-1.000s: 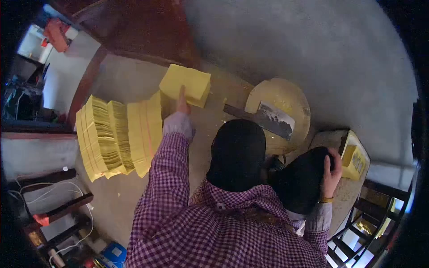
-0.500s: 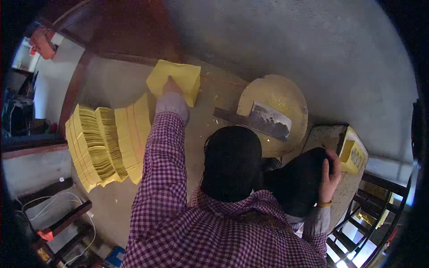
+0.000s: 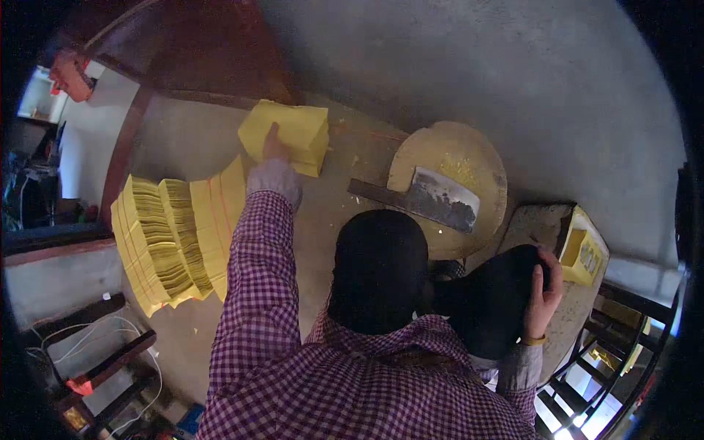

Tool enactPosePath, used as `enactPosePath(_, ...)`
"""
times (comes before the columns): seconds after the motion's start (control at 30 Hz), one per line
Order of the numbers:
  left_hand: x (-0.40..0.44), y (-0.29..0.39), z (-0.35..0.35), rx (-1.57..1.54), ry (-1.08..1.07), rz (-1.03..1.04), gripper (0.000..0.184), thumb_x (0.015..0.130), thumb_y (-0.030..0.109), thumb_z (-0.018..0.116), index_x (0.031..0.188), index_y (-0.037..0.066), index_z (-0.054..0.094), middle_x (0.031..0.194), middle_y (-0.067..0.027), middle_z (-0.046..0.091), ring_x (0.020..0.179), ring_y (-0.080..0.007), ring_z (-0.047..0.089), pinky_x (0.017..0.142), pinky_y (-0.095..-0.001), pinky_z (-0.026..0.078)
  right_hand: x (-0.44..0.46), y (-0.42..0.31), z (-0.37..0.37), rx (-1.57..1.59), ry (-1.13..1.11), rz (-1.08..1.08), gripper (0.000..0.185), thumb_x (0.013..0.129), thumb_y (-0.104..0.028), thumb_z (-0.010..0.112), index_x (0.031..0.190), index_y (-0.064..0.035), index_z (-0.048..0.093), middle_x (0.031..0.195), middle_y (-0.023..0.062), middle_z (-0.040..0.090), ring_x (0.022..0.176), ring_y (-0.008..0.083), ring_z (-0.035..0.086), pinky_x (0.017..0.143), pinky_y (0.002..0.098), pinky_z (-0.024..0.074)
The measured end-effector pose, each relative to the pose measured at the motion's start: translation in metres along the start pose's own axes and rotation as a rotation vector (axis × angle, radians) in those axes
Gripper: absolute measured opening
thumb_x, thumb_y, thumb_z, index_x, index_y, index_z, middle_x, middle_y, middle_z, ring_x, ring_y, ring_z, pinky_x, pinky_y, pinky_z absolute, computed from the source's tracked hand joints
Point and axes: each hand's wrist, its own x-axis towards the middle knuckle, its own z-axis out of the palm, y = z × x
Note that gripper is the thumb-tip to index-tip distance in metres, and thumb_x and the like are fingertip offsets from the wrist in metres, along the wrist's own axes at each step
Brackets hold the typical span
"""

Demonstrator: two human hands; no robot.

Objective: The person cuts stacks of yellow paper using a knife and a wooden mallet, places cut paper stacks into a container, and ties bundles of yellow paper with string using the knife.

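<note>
A thick block of yellow paper stands on the floor near the wall. My left hand is at its near left side, one finger stretched over its top; the other fingers are hard to make out. My right hand rests on my dark-clad right knee, fingers apart and bent over it, holding nothing. Left of my left arm, fanned stacks of yellow paper with red lines stand side by side. A cleaver lies on a round wooden board dusted with yellow scraps.
A box-like block with yellow paper at its end stands right of my knee. A dark slatted rack is at the lower right. Wooden bars with a white cable lie at the lower left.
The view has turned slightly, shifting the papers and board left. My left hand stays at the yellow block, its finger showing more than half a second ago. My right hand remains on the knee.
</note>
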Motion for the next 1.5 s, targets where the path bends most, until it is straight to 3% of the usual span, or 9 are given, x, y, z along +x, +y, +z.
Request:
enactPosePath(0.5, -0.023, 0.014, 0.026, -0.030, 0.041, -0.102, 0.048, 0.080, 0.033, 0.059, 0.120, 0.009, 0.048, 0.120, -0.0087, 0.052, 0.106, -0.0288, 0.050, 0.091, -0.0464, 0.040, 0.000, 0.002, -0.002, -0.062, -0.005, -0.034, 0.021, 0.084, -0.005, 0.052, 0.104, 0.0027, 0.055, 0.107, 0.0117, 0.057, 0.105, 0.0216, 0.050, 0.094, 0.0314, 0.0347)
enactPosePath(0.57, -0.055, 0.015, 0.048, -0.074, 0.113, 0.119, 0.048, 0.081, 0.035, 0.056, 0.120, 0.008, 0.047, 0.120, -0.0092, 0.052, 0.106, -0.0288, 0.051, 0.092, -0.0455, 0.040, 0.000, 0.000, -0.002, -0.077, 0.007, -0.057, 0.020, 0.085, -0.005, 0.051, 0.103, 0.0026, 0.055, 0.106, 0.0115, 0.057, 0.104, 0.0213, 0.051, 0.094, 0.0309, 0.0349)
enactPosePath(0.67, -0.087, 0.037, 0.034, -0.209, -0.064, -0.007, 0.049, 0.080, 0.021, 0.059, 0.124, 0.006, 0.042, 0.117, -0.0123, 0.051, 0.107, -0.0255, 0.049, 0.093, -0.0383, 0.041, -0.004, 0.004, -0.007, -0.041, 0.034, -0.066, 0.019, 0.086, -0.006, 0.050, 0.102, 0.0021, 0.056, 0.104, 0.0108, 0.058, 0.103, 0.0208, 0.052, 0.093, 0.0302, 0.0357)
enactPosePath(0.8, -0.166, 0.087, 0.068, -0.151, -0.180, 0.056, 0.046, 0.079, 0.027, 0.060, 0.117, 0.004, 0.048, 0.116, -0.0100, 0.053, 0.109, -0.0267, 0.048, 0.092, -0.0421, 0.041, 0.001, -0.005, -0.012, 0.195, 0.083, -0.020, 0.019, 0.088, -0.009, 0.050, 0.102, 0.0009, 0.058, 0.102, 0.0083, 0.060, 0.100, 0.0186, 0.053, 0.090, 0.0283, 0.0376)
enactPosePath(0.9, -0.206, 0.120, 0.098, 0.049, -0.121, 0.182, 0.057, 0.075, 0.021, 0.065, 0.122, 0.002, 0.041, 0.117, -0.0123, 0.051, 0.111, -0.0262, 0.047, 0.094, -0.0390, 0.040, 0.015, -0.056, -0.011, 0.443, -0.079, 0.058, 0.019, 0.089, -0.011, 0.050, 0.102, 0.0004, 0.058, 0.100, 0.0083, 0.060, 0.099, 0.0167, 0.054, 0.089, 0.0282, 0.0396)
enactPosePath(1.03, -0.284, 0.132, 0.202, 0.778, -0.017, 1.073, 0.081, 0.065, 0.015, 0.074, 0.129, 0.001, 0.025, 0.127, -0.0160, 0.040, 0.110, -0.0338, 0.046, 0.092, -0.0379, 0.041, 0.036, -0.109, 0.016, 0.900, -0.576, 0.133, 0.036, 0.092, -0.028, 0.044, 0.113, 0.0015, 0.049, 0.107, 0.0134, 0.057, 0.101, 0.0220, 0.055, 0.088, 0.0318, 0.0429)
enactPosePath(1.13, -0.334, 0.119, 0.262, 1.331, -0.138, 1.356, 0.082, 0.063, 0.019, 0.074, 0.130, 0.006, 0.027, 0.125, -0.0202, 0.037, 0.110, -0.0334, 0.043, 0.090, -0.0441, 0.035, 0.068, -0.108, 0.037, 1.043, -0.884, 0.305, 0.059, 0.090, -0.046, 0.039, 0.121, 0.0046, 0.040, 0.115, 0.0160, 0.053, 0.105, 0.0248, 0.053, 0.088, 0.0339, 0.0439)
enactPosePath(1.4, -0.283, -0.016, 0.326, 1.730, -0.878, 1.748, 0.074, 0.072, 0.019, 0.063, 0.136, 0.014, 0.027, 0.127, -0.0160, 0.038, 0.113, -0.0285, 0.038, 0.088, -0.0410, 0.030, 0.153, -0.026, 0.043, 1.435, -0.909, 0.349, 0.078, 0.084, -0.065, 0.030, 0.130, -0.0018, 0.033, 0.127, 0.0154, 0.044, 0.111, 0.0263, 0.048, 0.091, 0.0388, 0.0423)
enactPosePath(1.5, -0.269, -0.042, 0.322, 1.786, -1.086, 1.648, 0.075, 0.074, 0.019, 0.062, 0.138, 0.016, 0.024, 0.130, -0.0158, 0.036, 0.117, -0.0283, 0.037, 0.092, -0.0401, 0.030, 0.152, 0.002, 0.064, 1.213, -0.561, 0.400, 0.077, 0.082, -0.067, 0.027, 0.133, -0.0099, 0.032, 0.130, 0.0111, 0.042, 0.116, 0.0258, 0.044, 0.092, 0.0415, 0.0401)
